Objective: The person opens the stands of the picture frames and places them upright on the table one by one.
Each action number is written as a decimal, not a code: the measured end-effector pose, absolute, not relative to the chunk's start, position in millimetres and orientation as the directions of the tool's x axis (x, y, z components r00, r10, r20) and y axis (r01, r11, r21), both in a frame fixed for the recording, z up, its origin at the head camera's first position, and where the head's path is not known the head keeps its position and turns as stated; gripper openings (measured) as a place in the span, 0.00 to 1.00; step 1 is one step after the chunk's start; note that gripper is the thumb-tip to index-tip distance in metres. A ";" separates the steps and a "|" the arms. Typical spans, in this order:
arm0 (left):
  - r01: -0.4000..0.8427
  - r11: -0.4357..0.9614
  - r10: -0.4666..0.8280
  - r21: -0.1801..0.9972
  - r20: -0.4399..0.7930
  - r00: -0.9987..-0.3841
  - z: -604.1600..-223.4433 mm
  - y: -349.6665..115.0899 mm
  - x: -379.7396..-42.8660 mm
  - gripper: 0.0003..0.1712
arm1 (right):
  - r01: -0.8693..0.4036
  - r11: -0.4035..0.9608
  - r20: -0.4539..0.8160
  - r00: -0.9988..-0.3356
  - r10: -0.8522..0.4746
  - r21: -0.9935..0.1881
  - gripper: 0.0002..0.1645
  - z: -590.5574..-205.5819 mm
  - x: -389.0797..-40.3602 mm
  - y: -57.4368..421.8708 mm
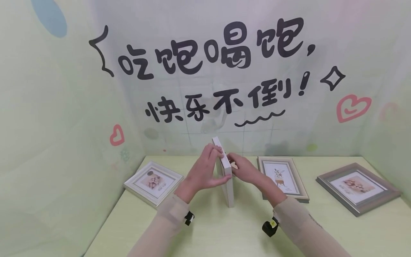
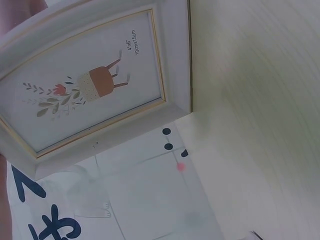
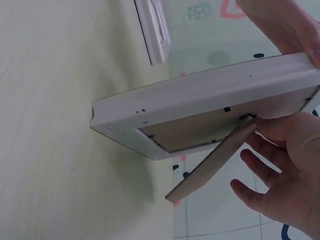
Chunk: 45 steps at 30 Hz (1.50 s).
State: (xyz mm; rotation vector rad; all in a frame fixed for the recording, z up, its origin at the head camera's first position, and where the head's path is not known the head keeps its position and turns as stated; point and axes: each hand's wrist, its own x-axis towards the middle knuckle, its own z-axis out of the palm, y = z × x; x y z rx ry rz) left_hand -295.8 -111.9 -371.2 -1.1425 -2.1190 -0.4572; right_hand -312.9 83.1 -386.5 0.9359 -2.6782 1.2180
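Note:
A white picture frame (image 1: 229, 191) stands upright on the tabletop, turned nearly edge-on in the head view. Its print of a potted plant (image 2: 97, 82) faces my left wrist camera. My left hand (image 1: 205, 169) grips the frame's upper side edge, thumb on the near end and fingers over the top. Behind the frame, my right hand (image 1: 245, 169) pinches the brown stand leg (image 3: 212, 167) close to its hinge. That leg is swung out at an angle from the backing (image 3: 195, 132). The remaining right fingers spread loosely in the right wrist view.
A silver-white picture frame (image 1: 135, 184) lies at the left of the pale table (image 1: 212, 235). Beyond my right forearm lies another frame with a plant print (image 1: 278, 175). Farther right is a grey-brown frame (image 1: 361, 208). A printed cloth wall (image 1: 199, 85) closes off the back.

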 end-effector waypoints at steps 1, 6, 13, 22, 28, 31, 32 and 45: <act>0.833 0.554 0.595 -0.008 0.703 -0.389 -370.6 -111.3 -295.3 0.37 | -0.562 0.511 0.288 -0.805 -0.519 -0.650 0.14 -384.4 -314.5 83.5; 0.831 0.557 0.596 0.008 0.693 -0.406 -368.9 -108.2 -293.5 0.36 | -0.594 0.512 0.228 -0.762 -0.607 -0.621 0.13 -373.4 -322.4 87.6; 0.833 0.554 0.596 0.013 0.692 -0.407 -369.6 -106.0 -293.0 0.35 | -0.556 0.493 0.156 -0.754 -0.638 -0.669 0.13 -372.5 -327.8 94.0; 0.833 0.552 0.591 0.036 0.688 -0.421 -371.6 -108.3 -292.9 0.35 | -0.516 0.446 0.199 -0.787 -0.584 -0.731 0.14 -383.5 -322.5 94.8; 0.821 0.570 0.589 0.033 0.680 -0.436 -370.5 -110.1 -291.7 0.36 | -0.552 0.412 0.265 -0.775 -0.573 -0.725 0.15 -382.7 -313.0 98.0; 0.815 0.578 0.591 0.020 0.679 -0.436 -369.9 -110.5 -290.8 0.37 | -0.588 0.392 0.317 -0.760 -0.567 -0.708 0.15 -383.5 -308.1 101.5; 0.814 0.580 0.591 0.018 0.678 -0.436 -369.8 -110.5 -290.7 0.37 | -0.589 0.393 0.325 -0.762 -0.560 -0.706 0.14 -383.5 -306.1 102.6; 0.809 0.588 0.594 0.016 0.670 -0.445 -367.6 -109.4 -289.3 0.37 | -0.591 0.403 0.313 -0.759 -0.571 -0.699 0.17 -391.9 -280.2 116.1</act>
